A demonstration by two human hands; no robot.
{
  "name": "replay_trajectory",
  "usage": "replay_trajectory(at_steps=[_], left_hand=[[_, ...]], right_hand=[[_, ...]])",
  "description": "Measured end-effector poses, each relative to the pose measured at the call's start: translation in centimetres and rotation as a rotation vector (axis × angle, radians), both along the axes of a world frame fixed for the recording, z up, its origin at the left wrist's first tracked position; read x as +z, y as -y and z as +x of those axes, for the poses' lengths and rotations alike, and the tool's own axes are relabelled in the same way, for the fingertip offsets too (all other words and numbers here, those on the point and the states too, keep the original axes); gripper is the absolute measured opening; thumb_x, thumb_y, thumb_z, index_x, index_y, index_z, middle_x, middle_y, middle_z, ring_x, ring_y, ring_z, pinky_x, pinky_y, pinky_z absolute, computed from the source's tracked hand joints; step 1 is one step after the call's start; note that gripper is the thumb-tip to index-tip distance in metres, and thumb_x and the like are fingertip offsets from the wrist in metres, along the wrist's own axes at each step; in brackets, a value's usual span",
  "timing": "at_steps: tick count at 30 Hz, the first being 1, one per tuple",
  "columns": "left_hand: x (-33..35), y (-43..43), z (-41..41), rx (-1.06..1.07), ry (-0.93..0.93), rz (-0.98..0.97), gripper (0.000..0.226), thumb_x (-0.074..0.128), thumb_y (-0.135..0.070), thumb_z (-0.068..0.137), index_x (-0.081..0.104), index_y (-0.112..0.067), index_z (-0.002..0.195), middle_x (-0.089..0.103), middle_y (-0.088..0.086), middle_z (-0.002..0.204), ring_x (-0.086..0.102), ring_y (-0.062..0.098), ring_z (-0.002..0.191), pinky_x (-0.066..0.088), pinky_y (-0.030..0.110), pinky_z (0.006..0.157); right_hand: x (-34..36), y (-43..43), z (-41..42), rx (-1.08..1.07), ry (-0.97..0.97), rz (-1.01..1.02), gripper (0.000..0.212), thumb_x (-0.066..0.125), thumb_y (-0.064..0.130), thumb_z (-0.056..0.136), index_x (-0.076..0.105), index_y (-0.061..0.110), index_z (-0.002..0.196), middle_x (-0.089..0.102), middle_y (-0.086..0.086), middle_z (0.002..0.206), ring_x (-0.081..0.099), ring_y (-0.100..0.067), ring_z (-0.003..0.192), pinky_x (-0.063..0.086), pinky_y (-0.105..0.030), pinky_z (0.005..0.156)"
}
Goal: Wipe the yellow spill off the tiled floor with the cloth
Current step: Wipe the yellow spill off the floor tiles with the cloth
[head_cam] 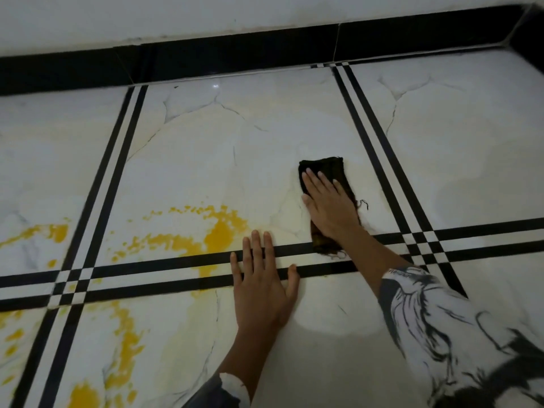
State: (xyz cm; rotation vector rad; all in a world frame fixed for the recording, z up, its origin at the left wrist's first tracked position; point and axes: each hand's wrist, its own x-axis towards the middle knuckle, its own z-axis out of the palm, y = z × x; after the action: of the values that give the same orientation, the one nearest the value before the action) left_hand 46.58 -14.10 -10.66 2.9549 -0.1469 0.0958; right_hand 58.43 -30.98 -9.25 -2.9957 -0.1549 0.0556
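Your yellow spill lies in patches on the tiled floor, left of centre, crossing the black double stripes and running toward the lower left. The dark cloth lies flat to the right of the spill, its near end over a stripe. Your right hand presses on the cloth, fingers straight. Your left hand rests flat across the stripes, fingers spread, just beside the spill's right edge. A patterned sleeve covers your right forearm. Black skirting runs along the far wall.
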Motion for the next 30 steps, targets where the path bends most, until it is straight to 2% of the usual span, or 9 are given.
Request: replay_trajectory(at_steps=[3,5,8,11,13,18,20,25,30], left_hand=[[0.1,0.0,-0.1,-0.006,-0.013,-0.003,0.072,0.027,-0.054,0.089,0.023,-0.012,0.147,0.023,0.011,0.153,0.015,0.027,0.142,0.006,0.044,0.113],[0.3,0.0,0.0,-0.004,-0.022,-0.007,0.072,0.026,-0.054,0.09,0.022,-0.012,0.148,0.022,0.011,0.154,0.015,0.027,0.142,0.007,0.044,0.112],[0.3,-0.1,-0.1,0.001,-0.014,-0.017,0.072,0.024,-0.054,0.09,0.02,-0.012,0.148,0.022,0.011,0.154,0.013,0.027,0.142,0.007,0.045,0.115],[0.4,0.1,-0.1,0.006,-0.011,-0.013,0.072,0.022,-0.055,0.09,0.019,-0.012,0.147,0.022,0.011,0.154,0.015,0.027,0.143,0.009,0.046,0.116],[0.2,0.1,-0.1,0.008,-0.01,-0.007,0.072,0.021,-0.055,0.09,0.02,-0.012,0.147,0.022,0.011,0.154,0.016,0.027,0.143,0.007,0.045,0.116],[0.5,0.0,-0.3,-0.001,-0.033,0.004,0.073,0.023,-0.055,0.089,0.022,-0.01,0.147,0.023,0.013,0.154,0.015,0.027,0.142,0.009,0.045,0.116],[0.7,0.0,-0.2,0.0,-0.048,0.005,0.073,0.02,-0.055,0.089,0.019,-0.011,0.147,0.02,0.012,0.154,0.012,0.026,0.143,0.01,0.046,0.116],[0.5,0.0,-0.1,-0.004,-0.03,0.004,0.074,0.014,-0.058,0.088,0.012,-0.014,0.149,0.014,0.01,0.156,0.007,0.026,0.144,0.0,0.044,0.114],[0.2,-0.1,-0.2,-0.001,-0.013,-0.004,0.077,0.007,-0.059,0.086,0.008,-0.016,0.149,0.009,0.008,0.157,0.004,0.024,0.145,-0.004,0.04,0.115]], right_hand=[[-0.2,-2.3,-2.9,0.259,0.015,0.011,0.062,-0.001,0.045,0.092,0.009,0.019,0.148,0.01,0.004,0.156,0.01,-0.013,0.143,0.007,-0.033,0.115],[-0.3,-0.9,-5.0,0.329,-0.007,0.043,0.065,-0.008,0.049,0.091,0.01,0.022,0.147,0.012,0.007,0.155,0.011,-0.011,0.143,0.008,-0.033,0.116],[-0.3,2.0,-5.2,0.116,0.015,0.041,0.062,-0.013,0.049,0.089,-0.001,0.024,0.144,0.002,0.01,0.153,0.006,-0.011,0.143,0.007,-0.035,0.118],[-0.2,3.1,-3.3,-0.165,0.002,0.047,0.055,0.003,0.042,0.096,0.0,0.021,0.147,0.0,0.006,0.156,0.001,-0.012,0.144,0.0,-0.033,0.116],[-0.2,2.1,-3.4,-0.237,0.01,0.036,0.053,0.011,0.037,0.1,0.001,0.018,0.148,0.001,0.002,0.157,0.001,-0.014,0.144,0.001,-0.035,0.116],[-0.1,-2.8,-10.3,-0.096,0.021,0.063,0.065,-0.013,0.048,0.091,0.003,0.018,0.146,0.006,0.003,0.155,0.003,-0.012,0.141,0.002,-0.033,0.113],[-0.2,-2.6,-9.2,-0.045,0.002,0.081,0.068,-0.018,0.049,0.087,0.001,0.021,0.146,0.002,0.007,0.155,0.0,-0.009,0.142,0.0,-0.032,0.113],[0.0,1.4,-1.7,0.07,-0.025,0.037,0.049,0.011,0.036,0.1,0.0,0.025,0.147,0.0,0.009,0.156,0.002,-0.01,0.144,0.003,-0.032,0.115],[-0.2,5.2,-1.0,-0.239,0.021,0.06,0.05,0.014,0.034,0.101,0.005,0.019,0.148,0.004,0.004,0.157,0.003,-0.013,0.144,0.002,-0.034,0.116]])
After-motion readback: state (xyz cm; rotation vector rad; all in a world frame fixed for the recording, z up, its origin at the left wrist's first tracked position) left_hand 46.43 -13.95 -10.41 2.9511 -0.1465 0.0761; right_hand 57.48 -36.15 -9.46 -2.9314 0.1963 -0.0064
